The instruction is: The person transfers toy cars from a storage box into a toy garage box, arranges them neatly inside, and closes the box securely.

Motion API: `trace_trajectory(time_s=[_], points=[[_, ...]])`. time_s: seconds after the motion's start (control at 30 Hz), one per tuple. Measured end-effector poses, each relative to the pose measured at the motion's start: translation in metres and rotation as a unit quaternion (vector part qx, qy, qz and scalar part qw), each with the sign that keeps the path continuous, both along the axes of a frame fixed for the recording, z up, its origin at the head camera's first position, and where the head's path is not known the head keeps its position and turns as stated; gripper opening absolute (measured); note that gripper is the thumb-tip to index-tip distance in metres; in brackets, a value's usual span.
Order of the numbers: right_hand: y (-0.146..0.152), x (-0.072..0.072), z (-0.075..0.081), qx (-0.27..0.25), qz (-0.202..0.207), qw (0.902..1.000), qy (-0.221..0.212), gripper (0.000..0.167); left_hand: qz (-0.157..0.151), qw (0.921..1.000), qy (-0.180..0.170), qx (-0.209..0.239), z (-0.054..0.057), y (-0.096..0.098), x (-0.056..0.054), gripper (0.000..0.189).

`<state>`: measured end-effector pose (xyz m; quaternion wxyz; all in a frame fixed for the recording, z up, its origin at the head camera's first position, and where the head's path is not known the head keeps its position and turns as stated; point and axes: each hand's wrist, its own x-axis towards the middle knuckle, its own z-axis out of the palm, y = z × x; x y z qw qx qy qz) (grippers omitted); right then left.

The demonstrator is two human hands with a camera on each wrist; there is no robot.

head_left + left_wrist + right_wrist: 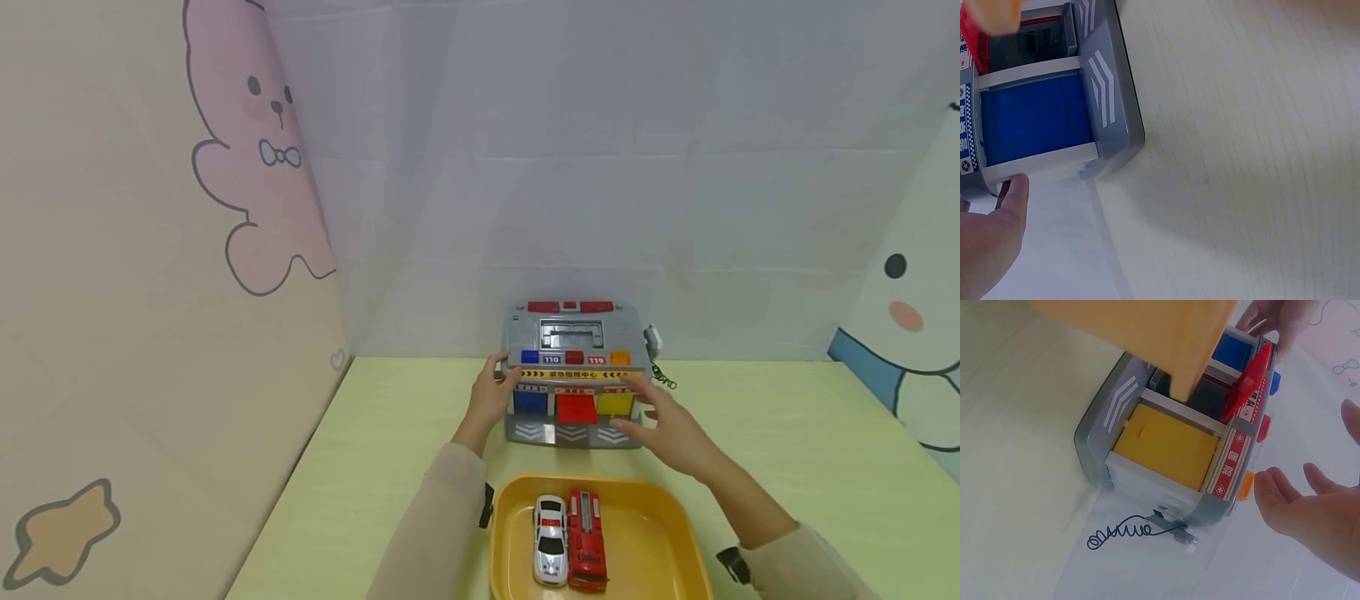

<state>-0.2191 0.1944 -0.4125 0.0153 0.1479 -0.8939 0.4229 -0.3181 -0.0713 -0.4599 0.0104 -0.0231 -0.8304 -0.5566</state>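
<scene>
Left grip [489, 402]: bare hand, holding the toy station [573, 367] at its left side, thumb at the front edge.
Right grip [671, 429]: holds nothing; fingers loose and parted, near the orange button [620, 357] and yellow door [615, 404].
Station position: on the worktop [397, 467], upright, against the back sheet [600, 208], front toward the person.
Yellow strip [573, 374]: reads 紧急指挥中心, dark chevrons at both ends.
Button row: blue button [530, 357], then "110", red button [574, 357], "119", orange button.
Hospital label [1230, 464]: 医院, white on red, above yellow door.
Other door labels: fire one partly covered; police one too small to read fully.
Doors: blue door [531, 402] and yellow down; red door [577, 408] swung outward.
Ramp: white chevrons before each door.
Coiled cord [1119, 534]: dark, at station's right side.
Tray [645, 542]: yellow, nearer the person; white car [551, 542] beside red truck [587, 542] inside.
Left wall: pink cartoon bear [262, 150], bow tie.
</scene>
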Motion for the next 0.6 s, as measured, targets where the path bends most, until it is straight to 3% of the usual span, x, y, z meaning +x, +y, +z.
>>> trace_trajectory(time_s=[0.6], points=[[-0.003, 0.021, -0.001, 0.001, 0.014, 0.9991, -0.041, 0.073, 0.001, 1.0, -0.003, 0.003, 0.001, 0.001, -0.001, 0.049]])
